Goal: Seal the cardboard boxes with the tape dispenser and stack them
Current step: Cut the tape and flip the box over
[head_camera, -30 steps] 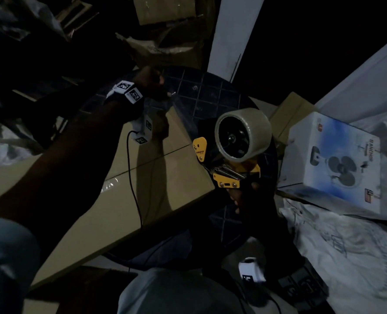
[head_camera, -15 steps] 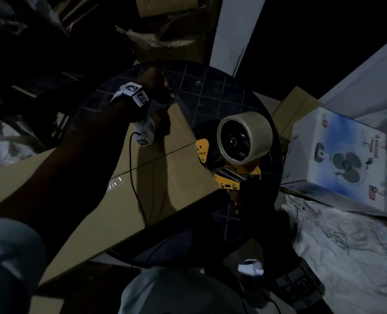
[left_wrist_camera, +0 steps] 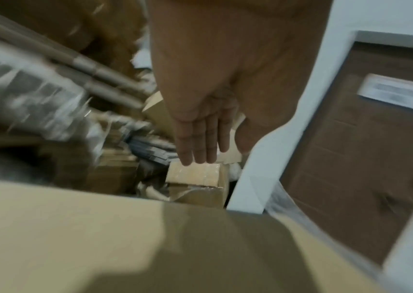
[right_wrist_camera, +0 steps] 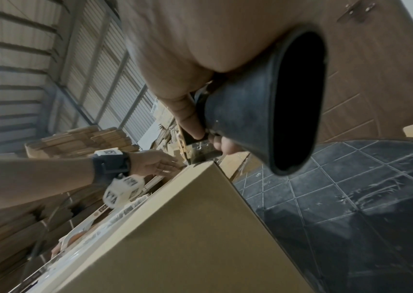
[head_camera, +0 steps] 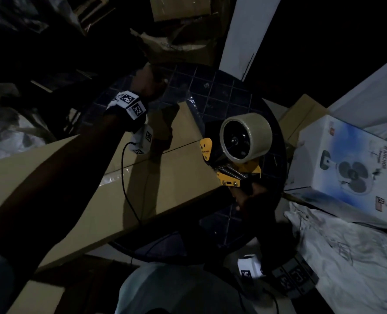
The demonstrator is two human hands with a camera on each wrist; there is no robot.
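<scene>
The right hand (head_camera: 251,200) grips the dispenser (head_camera: 237,152) at the box (head_camera: 165,177) edge; the left hand (left_wrist_camera: 200,134) has flat, open fingers. Start on the seam (head_camera: 179,147), press down, pull straight.

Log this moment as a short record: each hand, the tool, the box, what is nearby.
left hand: open, fingers straight, past the box's far edge
right hand: grips the tape dispenser's handle
tape dispenser: yellow, clear roll, at the box's right end
cardboard box: flaps closed, tape along part of the seam
table: round, dark tiled
fan box: white, to the right
</scene>
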